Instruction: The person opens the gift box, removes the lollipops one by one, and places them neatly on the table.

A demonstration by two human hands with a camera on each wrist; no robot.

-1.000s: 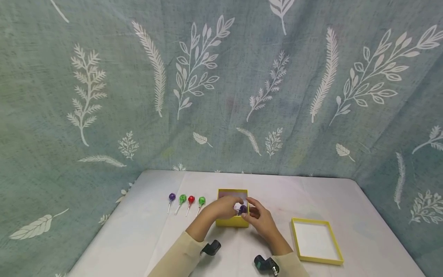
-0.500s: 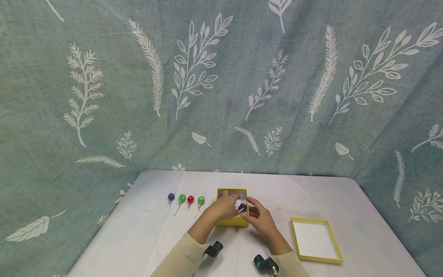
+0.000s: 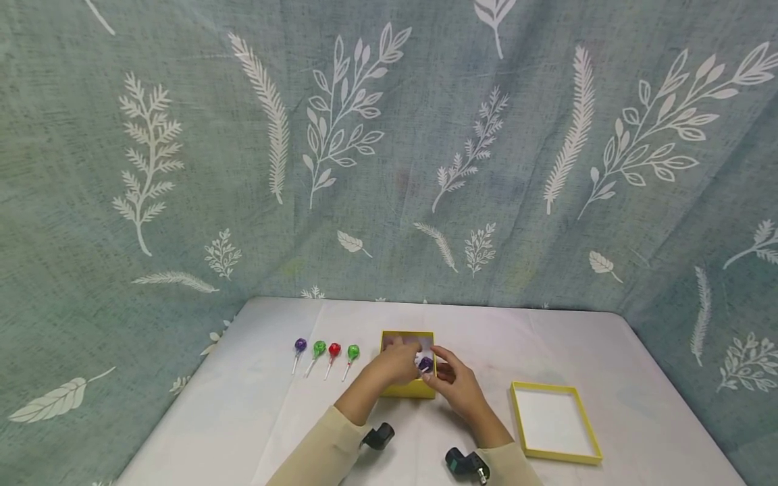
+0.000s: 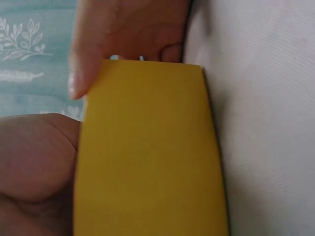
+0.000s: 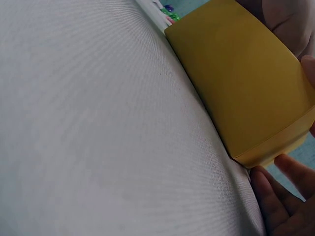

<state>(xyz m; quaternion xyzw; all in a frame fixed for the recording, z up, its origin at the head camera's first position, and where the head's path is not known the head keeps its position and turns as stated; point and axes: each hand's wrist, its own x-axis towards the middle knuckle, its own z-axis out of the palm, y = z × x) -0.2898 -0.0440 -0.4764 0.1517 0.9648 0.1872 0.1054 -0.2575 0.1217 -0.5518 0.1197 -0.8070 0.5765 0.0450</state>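
Observation:
A yellow box (image 3: 407,389) stands without its lid in the middle of the table. My left hand (image 3: 396,363) reaches down into it from the front left; its fingertips are hidden inside, so what they hold cannot be seen. My right hand (image 3: 457,385) holds the box at its right side, with the thumb near the front corner and the fingers along the right wall. In the right wrist view those fingers (image 5: 290,169) touch the end of the box. A purple lollipop (image 3: 426,365) shows inside the box, between the two hands.
To the left of the box lie a purple lollipop (image 3: 300,345), a green lollipop (image 3: 319,348), a red lollipop (image 3: 334,349) and another green lollipop (image 3: 353,352) in a row. The yellow-rimmed lid (image 3: 556,422) lies inside-up at the right. A patterned cloth (image 3: 389,169) hangs behind the table.
My left hand has shifted slightly left and deeper into the box. Less white shows around the purple lollipop inside. The right hand keeps its place on the box.

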